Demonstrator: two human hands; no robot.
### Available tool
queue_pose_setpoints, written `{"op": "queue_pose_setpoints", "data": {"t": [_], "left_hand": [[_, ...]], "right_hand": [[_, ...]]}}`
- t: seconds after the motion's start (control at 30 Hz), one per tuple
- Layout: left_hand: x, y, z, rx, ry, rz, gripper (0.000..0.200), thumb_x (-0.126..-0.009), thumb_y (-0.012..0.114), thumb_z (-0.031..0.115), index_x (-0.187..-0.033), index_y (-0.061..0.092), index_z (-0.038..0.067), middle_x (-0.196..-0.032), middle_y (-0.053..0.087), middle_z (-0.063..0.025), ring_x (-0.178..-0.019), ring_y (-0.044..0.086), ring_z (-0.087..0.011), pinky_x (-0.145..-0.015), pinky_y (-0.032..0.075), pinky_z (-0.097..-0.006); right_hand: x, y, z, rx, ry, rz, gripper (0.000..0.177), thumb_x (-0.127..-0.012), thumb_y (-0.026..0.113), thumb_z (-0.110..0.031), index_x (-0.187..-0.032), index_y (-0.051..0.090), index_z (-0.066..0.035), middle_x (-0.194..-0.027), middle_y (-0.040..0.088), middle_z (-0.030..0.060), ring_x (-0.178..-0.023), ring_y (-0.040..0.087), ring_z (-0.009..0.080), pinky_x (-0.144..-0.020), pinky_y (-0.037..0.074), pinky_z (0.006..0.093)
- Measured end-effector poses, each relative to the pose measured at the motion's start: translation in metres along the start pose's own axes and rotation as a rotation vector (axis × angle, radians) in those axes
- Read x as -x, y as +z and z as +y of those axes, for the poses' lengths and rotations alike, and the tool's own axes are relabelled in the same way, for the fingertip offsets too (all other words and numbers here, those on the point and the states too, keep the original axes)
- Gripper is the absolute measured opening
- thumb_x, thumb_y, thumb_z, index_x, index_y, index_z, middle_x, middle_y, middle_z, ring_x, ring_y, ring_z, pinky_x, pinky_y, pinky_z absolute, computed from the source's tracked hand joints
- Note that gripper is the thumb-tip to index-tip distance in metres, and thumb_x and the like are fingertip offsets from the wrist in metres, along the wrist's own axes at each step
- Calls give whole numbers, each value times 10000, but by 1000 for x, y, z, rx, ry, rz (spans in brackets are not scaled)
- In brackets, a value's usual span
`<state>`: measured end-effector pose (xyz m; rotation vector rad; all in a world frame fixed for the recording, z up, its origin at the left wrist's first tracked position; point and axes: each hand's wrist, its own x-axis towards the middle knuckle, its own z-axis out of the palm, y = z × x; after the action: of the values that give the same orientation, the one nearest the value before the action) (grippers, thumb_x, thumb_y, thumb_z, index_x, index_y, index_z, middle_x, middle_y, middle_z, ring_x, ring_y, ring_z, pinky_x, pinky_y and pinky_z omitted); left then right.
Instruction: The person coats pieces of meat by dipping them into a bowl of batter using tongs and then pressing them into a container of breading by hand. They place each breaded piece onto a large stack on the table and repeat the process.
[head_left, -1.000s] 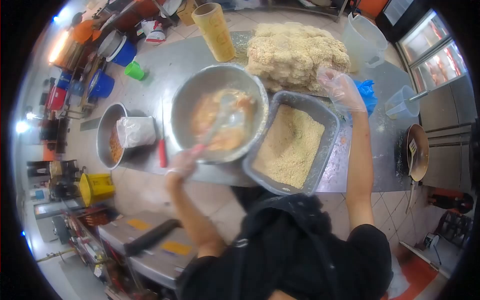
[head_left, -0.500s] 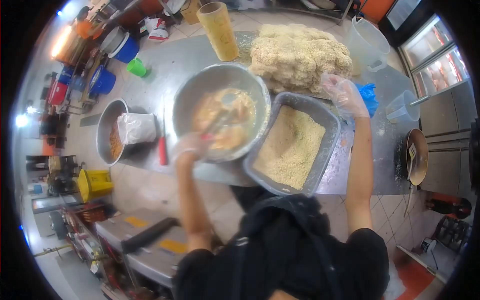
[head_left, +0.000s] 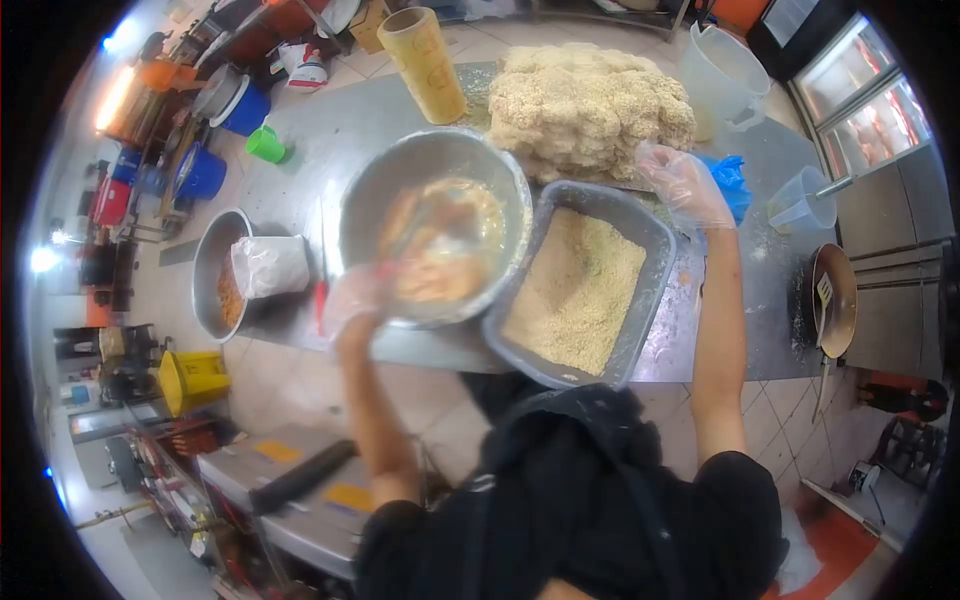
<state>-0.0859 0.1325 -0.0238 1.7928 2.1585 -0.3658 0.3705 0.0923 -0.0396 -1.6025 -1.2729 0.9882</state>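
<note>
Both arms (head_left: pixel 719 340) outstretched; left hand (head_left: pixel 356 300) gripping red handle (head_left: pixel 386 268).

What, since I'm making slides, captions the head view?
Gloved left hand at the bowl, right hand by the crumbly pile.

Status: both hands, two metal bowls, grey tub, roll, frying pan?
Left hand: gloved, gripping red-handled utensil, blurred
Right hand: gloved, fingers bent, grip unclear
Large bowl: part-filled, wet mixture
Small bowl: holding brown food
Grey tub: part-filled, pale crumbs
Roll: standing upright
Frying pan: spatula inside
</note>
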Motion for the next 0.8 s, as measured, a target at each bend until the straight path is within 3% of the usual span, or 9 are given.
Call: {"op": "queue_pose_setpoints", "data": {"t": [0.2,0.4,0.5,0.57,0.6,0.67,0.7,0.77,0.8], "left_hand": [[39,-30,28,94,-40,44,483,-942,482,525,-1160,694,149,-1071,688,-185,-998,666,-357,-837,518,-445],[9,28,40,-53,147,-119,515,-968,460,512,-1198,669,101,-1126,683,-187,-1035,654,-373,-887,515,-453],[17,37,32,-8,216,-117,520,-955,491,521,-1138,699,81,-1081,689,-213,-1037,656,-372,-899,506,-453],[17,33,17,113,432,-159,525,-944,520,544,-1050,728,74,-995,701,-215,-973,669,-359,-863,500,-442],[17,32,10,114,434,-159,525,-944,520,544,-1050,728,74,-995,701,-215,-973,669,-359,-863,500,-442],[16,30,-5,235,422,-239,502,-939,567,530,-977,740,60,-795,688,-142,-762,666,-255,-709,504,-378],[15,28,-15,233,427,-241,502,-939,567,530,-977,740,60,-795,688,-142,-762,666,-255,-709,504,-378],[17,23,-30,295,359,-321,444,-947,597,477,-941,736,57,-658,587,-26,-584,557,-127,-556,438,-299],[34,3,-27,522,236,-448,400,-936,630,444,-916,732,58,-589,497,27,-504,466,-62,-472,350,-259]], "right_hand": [[4,9,-7,84,-2,27,399,-932,687,-277,-1175,634,35,-961,617,-36,-847,513,60,-741,441,237],[7,13,-8,137,39,39,429,-937,684,-264,-1235,612,36,-1070,658,10,-930,560,79,-820,461,236],[13,8,0,22,63,-8,410,-941,680,-256,-1231,618,28,-1073,652,1,-928,556,72,-816,459,235],[10,4,7,17,91,-30,408,-943,679,-271,-1224,623,20,-1058,643,-12,-928,543,63,-824,451,232],[8,4,10,19,91,-29,408,-943,679,-271,-1224,623,20,-1058,643,-12,-928,543,63,-824,451,232],[9,4,15,114,32,13,397,-948,658,-322,-1110,647,41,-939,636,4,-807,527,71,-716,457,245],[12,4,13,114,35,18,397,-948,658,-322,-1110,647,41,-939,636,4,-807,527,71,-716,457,245],[15,4,7,-31,127,-21,386,-941,682,-280,-1197,632,5,-1022,624,-31,-902,532,60,-815,448,235],[17,3,5,-31,129,-11,386,-941,682,-280,-1197,632,5,-1022,624,-31,-902,532,60,-815,448,235]]}}
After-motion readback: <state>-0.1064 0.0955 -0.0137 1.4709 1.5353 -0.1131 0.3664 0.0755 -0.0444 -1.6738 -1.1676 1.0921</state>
